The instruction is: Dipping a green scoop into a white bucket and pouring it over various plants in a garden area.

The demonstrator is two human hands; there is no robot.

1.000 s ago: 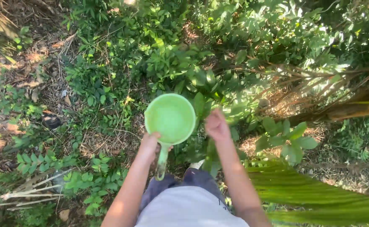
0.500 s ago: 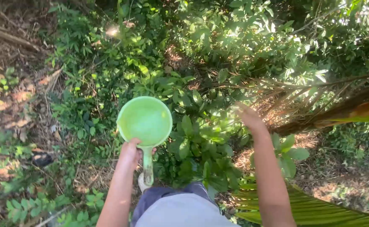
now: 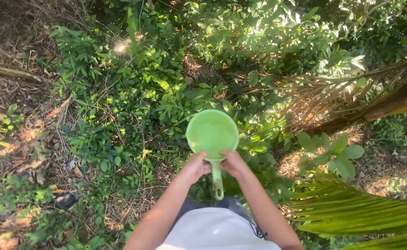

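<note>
While shrubs blur, both hands (image 3: pixel 215 165) apparently clasp green dipper (image 3: pixel 212 133).

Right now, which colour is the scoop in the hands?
Light green scoop, clearest in the head view.

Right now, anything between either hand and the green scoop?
Nothing visible. The left hand and right hand both grip the green scoop where its handle meets the bowl, held above the leafy plants.

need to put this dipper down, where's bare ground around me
Barest: the dry leaf litter at far left, bordered by low weeds. A smaller sunlit dirt patch lies right, above the palm frond. Crowded: thick plants just beyond the green dipper.
</note>
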